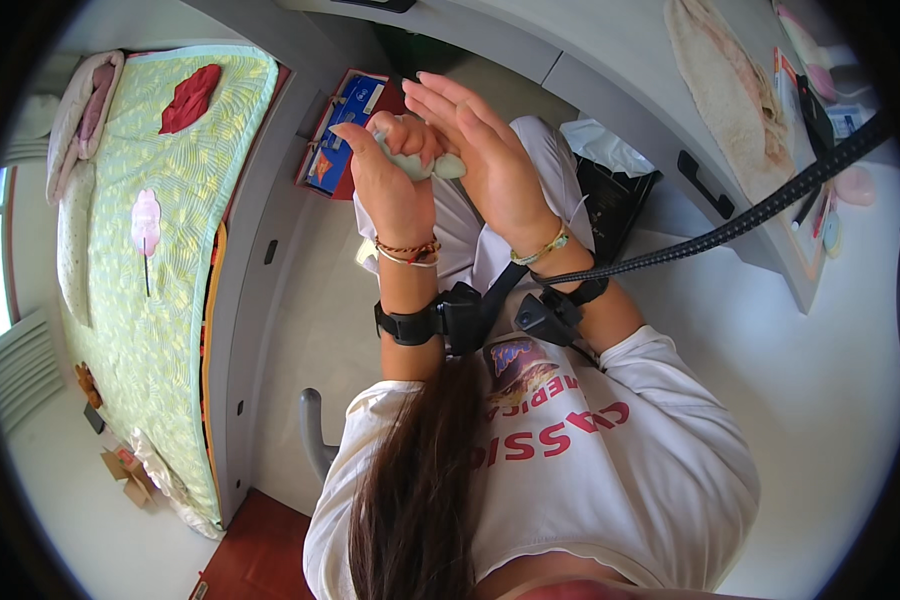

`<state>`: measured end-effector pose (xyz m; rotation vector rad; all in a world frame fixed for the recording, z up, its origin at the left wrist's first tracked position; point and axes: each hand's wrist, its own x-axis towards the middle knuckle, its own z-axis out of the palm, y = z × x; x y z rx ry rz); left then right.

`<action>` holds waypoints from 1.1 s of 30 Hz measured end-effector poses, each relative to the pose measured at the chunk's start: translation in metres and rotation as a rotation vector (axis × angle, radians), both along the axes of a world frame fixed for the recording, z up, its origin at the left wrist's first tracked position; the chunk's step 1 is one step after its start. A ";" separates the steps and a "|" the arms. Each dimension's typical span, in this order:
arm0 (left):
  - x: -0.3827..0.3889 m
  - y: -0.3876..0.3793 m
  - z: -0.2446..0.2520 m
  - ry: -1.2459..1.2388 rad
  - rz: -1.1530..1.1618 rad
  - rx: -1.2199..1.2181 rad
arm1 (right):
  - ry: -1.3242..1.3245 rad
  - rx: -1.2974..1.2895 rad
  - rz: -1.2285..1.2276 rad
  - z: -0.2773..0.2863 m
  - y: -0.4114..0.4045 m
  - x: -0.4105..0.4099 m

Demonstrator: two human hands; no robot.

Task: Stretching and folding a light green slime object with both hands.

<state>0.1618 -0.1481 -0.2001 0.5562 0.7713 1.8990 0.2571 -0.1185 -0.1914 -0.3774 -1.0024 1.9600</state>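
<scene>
My left hand (394,172) is curled around a soft, pale greenish-white lump (448,166), with its thumb pointing outward. Some of the lump shows between the curled fingers and bulges out beside them; the rest is hidden. Against it leans my right hand (491,161), its palm turned toward the left hand and its long fingers stretched out. How much of the right palm touches the lump is hard to tell. Both hands are raised above my lap, over light trousers (544,150). Each forearm wears a black strap with a small camera-like device (461,319).
A black braided cable (720,236) runs from my right forearm across the grey desk (607,82). On that desk lies a beige towel (727,105). Beyond my left hand stands a blue-and-red box (345,135). A bed with a leaf-patterned cover (157,322) fills the left side.
</scene>
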 end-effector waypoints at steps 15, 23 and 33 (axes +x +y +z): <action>0.006 -0.005 0.012 0.064 0.097 -0.048 | -0.093 0.076 0.024 0.008 -0.009 -0.002; 0.003 -0.004 0.007 -0.023 0.063 0.052 | -0.066 0.028 -0.026 -0.007 -0.008 -0.009; 0.002 -0.020 0.032 1.626 0.132 -0.108 | 0.091 -0.320 -0.102 -0.004 0.003 0.005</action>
